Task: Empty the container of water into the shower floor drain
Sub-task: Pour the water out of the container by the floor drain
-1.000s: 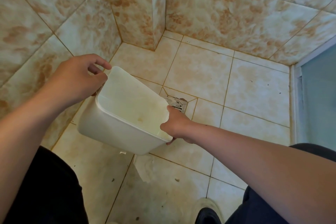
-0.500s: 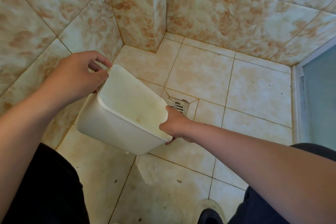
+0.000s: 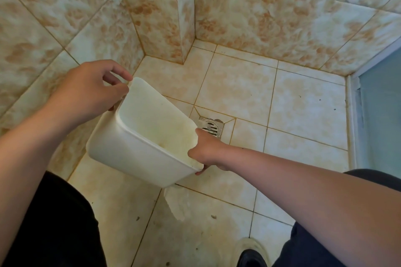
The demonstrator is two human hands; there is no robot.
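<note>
One white plastic container (image 3: 138, 147), rectangular with rounded corners, is held in the air above the tiled shower floor (image 3: 303, 110), tipped so its open mouth faces up and toward the far right. Its lowered corner hangs just over the one floor drain (image 3: 213, 128), a square metal grate set where several grout lines meet, and a thin stream of water runs off that corner onto the grate. The inside of the container looks stained yellowish; how much water is left in it is hard to make out.

Two bare hands carry it. The left hand (image 3: 86, 91) is closed around the high rim at the container's upper left corner, thumb and forefinger pinching the lip while the other fingers curl behind the wall, out of sight. The right hand (image 3: 206, 151) clamps the low rim at the near right corner (thumb on the inner face, fingertips peeking out underneath the edge).

The container's body hides part of the floor beneath it, and the right hand covers the near edge of the drain. A pale wet-looking patch (image 3: 178, 206) lies on the floor just below the container. Along the bottom edge, dark trouser legs (image 3: 54, 230) and one shoe (image 3: 251, 256) are cut off. A pale blue panel (image 3: 382, 115) stands at the floor's right edge, only partly in view.
</note>
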